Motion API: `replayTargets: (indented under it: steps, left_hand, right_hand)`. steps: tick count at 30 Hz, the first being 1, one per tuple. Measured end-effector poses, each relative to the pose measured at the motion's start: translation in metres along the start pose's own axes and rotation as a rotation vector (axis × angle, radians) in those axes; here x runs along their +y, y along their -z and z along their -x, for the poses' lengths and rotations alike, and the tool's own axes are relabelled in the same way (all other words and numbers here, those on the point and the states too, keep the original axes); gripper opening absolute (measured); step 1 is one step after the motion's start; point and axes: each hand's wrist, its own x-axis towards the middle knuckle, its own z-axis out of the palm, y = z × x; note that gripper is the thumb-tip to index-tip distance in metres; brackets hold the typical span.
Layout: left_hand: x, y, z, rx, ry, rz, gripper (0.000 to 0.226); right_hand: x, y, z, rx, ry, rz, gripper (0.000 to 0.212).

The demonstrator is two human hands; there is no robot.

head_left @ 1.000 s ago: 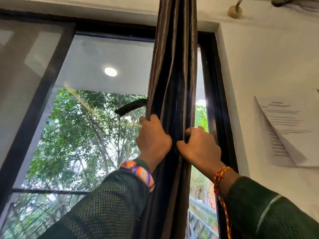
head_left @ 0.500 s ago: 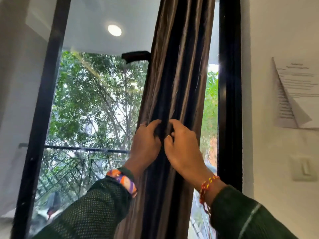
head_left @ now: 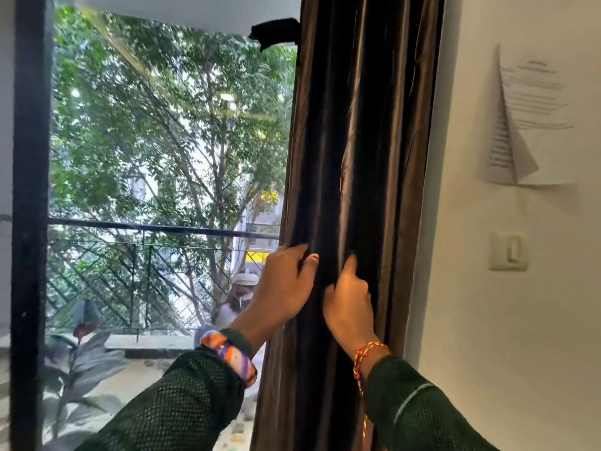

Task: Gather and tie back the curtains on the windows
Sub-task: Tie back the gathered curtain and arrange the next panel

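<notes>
A dark brown, shiny curtain (head_left: 361, 125) hangs bunched in narrow folds at the right side of the window (head_left: 162, 141), against the wall. My left hand (head_left: 286, 288) wraps round the curtain's left edge, thumb on the front folds. Just to the right, my right hand (head_left: 349, 301) pinches the folds, fingers tucked into the fabric. Both hands sit close together at about the same height. A short black strap (head_left: 274, 29) sticks out to the left from behind the curtain near the top.
A thick black window frame (head_left: 29, 222) runs down the left. Through the glass are trees, a balcony railing (head_left: 146, 229) and potted leaves. On the white wall to the right hang a curling paper sheet (head_left: 533, 118) and a light switch (head_left: 509, 250).
My view has tilted down and both hands have slid lower along the curtain. They stay close together on the folds, and the bundle now sits nearer the wall.
</notes>
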Motion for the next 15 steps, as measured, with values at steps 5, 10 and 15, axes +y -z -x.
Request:
replayTargets:
  steps: [5,10,15]
  left_hand:
    - [0.024,-0.022,0.009,-0.033,0.011,0.089,0.042]
    - [0.038,-0.035,0.016,0.003,0.061,0.008,0.034]
    - [0.04,-0.028,0.021,0.09,0.068,-0.039,0.01]
  right_hand:
    - [0.028,0.005,0.038,-0.023,0.074,0.027,0.066]
    - [0.034,0.01,0.084,-0.164,0.152,0.238,0.07]
    - [0.031,0.037,0.097,0.27,0.48,0.314,0.045]
